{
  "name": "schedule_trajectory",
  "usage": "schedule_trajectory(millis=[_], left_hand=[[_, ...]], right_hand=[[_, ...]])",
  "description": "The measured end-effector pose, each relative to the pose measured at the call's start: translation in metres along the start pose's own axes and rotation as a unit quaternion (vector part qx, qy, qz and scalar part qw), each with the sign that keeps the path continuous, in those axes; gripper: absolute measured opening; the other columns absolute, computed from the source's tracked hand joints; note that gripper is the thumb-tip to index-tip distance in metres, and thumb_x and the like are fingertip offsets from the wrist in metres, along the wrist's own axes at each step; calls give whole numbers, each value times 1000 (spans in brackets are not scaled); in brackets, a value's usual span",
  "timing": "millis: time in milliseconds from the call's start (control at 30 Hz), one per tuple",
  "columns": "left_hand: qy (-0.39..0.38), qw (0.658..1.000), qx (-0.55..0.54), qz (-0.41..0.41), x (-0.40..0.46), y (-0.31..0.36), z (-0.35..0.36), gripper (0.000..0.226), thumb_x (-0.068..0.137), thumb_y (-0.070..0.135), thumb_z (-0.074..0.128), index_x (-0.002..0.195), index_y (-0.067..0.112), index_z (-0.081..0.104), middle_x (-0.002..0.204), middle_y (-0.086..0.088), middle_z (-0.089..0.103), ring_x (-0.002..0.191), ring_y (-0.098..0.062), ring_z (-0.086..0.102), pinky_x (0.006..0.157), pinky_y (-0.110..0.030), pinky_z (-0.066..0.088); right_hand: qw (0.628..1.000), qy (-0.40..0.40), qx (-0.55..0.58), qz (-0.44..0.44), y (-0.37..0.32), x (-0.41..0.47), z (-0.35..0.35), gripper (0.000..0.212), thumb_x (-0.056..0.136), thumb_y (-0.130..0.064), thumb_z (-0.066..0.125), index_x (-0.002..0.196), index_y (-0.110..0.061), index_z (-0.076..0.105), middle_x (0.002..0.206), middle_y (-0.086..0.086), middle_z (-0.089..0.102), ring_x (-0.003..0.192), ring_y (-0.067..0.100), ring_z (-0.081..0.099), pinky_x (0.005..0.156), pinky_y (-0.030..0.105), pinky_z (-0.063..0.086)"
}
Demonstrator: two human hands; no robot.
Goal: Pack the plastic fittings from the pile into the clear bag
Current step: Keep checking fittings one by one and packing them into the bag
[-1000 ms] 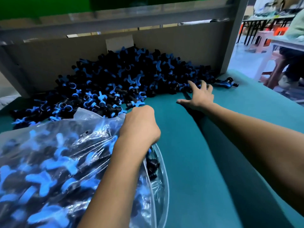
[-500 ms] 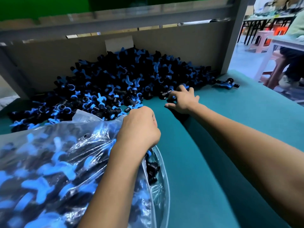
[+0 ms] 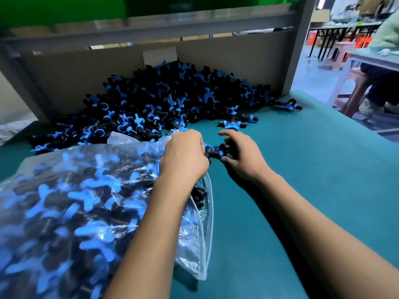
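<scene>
- The clear bag (image 3: 71,212) lies on the teal worktop (image 3: 302,190), filling the near left. It is stuffed with black and blue plastic fittings, and its open mouth faces right, toward the hands.
- The pile (image 3: 164,104) of loose black and blue plastic fittings sits beyond the bag, heaped against a brown cardboard wall (image 3: 226,59) at the back of the worktop. The pile's near edge comes right up to the bag's far rim.
- The left hand (image 3: 185,156) rests at the bag's far right corner, by the mouth. Its fingers are curled tight and bunch the bag's plastic rim; the fingertips are hidden behind the knuckles.
- One fitting (image 3: 216,151) sits between the two hands, just right of the bag's mouth, its left end touching the left hand.
- The right hand (image 3: 244,156) is just right of the bag's mouth, its fingers curled round the right end of that fitting, with the forefinger lifted above it.
- A few stray fittings (image 3: 235,123) lie on the worktop just beyond the right hand, apart from the pile's edge.
- Another stray fitting (image 3: 287,104) lies farther right of the pile, near a grey upright post (image 3: 300,50).
- Far right, beyond the worktop, stands a pink stool (image 3: 341,52).
</scene>
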State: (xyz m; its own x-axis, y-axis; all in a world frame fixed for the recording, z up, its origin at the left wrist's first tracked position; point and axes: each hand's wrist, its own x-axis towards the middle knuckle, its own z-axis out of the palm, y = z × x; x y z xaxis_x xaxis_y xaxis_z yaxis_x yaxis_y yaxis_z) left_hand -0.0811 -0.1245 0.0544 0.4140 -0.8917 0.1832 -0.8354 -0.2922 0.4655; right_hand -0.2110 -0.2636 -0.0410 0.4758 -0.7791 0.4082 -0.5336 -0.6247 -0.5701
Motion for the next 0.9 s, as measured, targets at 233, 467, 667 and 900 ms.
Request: schedule_trajectory(millis=[233, 467, 667, 900], left_hand=[[0, 999, -37, -9, -1, 0, 0, 32, 81, -6, 50, 81, 24, 62, 99, -2, 63, 88, -24, 62, 71, -42, 58], [-1, 999, -54, -7, 1, -3, 3, 28, 81, -2, 54, 79, 25, 61, 99, -2, 63, 88, -25, 61, 67, -40, 56], [45, 994, -94, -17, 7, -6, 4, 17, 92, 5, 51, 92, 20, 58, 100, -3, 61, 83, -25, 61, 59, -38, 49], [16, 995, -91, -25, 13, -8, 7, 31, 101, 46, 61, 118, 21, 64, 109, -4, 64, 96, -28, 63, 81, -44, 55]], right_hand=[[980, 6, -199, 12, -7, -5, 5, 56, 73, -70, 71, 122, -44, 62, 150, 3, 37, 142, 31, 19, 114, 55, 18], [977, 3, -204, -63, -15, 1, 12, 28, 80, -63, 69, 99, -43, 71, 136, -4, 50, 137, 28, 27, 106, 51, 20], [978, 149, 146, -22, -20, -14, 0, 7, 93, -14, 70, 98, -18, 67, 93, -6, 66, 91, 10, 57, 80, 30, 42], [759, 38, 634, 141, -26, -34, -16, 10, 99, 1, 55, 103, -7, 60, 82, 9, 71, 74, 16, 72, 66, 20, 57]])
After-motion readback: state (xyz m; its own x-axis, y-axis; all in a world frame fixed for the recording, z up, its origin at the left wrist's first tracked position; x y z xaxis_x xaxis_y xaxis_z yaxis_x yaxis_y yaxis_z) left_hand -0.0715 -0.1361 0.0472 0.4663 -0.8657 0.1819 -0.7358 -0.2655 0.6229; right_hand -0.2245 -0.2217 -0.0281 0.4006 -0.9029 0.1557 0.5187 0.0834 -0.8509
